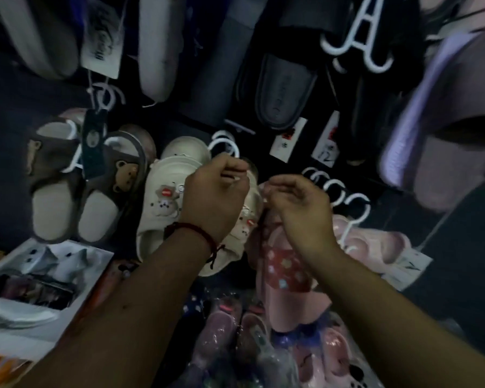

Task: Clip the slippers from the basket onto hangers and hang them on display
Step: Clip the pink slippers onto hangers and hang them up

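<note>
A pair of cream slippers with bear charms hangs on the dark display wall under a white hanger hook. My left hand lies over the pair, fingers curled around its top edge near the hook. My right hand is just to the right, fingers curled, pinching something small and pale at the slipper's edge; what it is I cannot tell. Below my right wrist hangs a pink slipper with a red flowered strap. Wrapped pink and purple slippers lie in a heap at the bottom.
Brown bear slippers hang at the left. Dark slippers, price tags and a white hanger hang above. Several white hooks and pale pink slippers hang at the right. A white box sits at the lower left.
</note>
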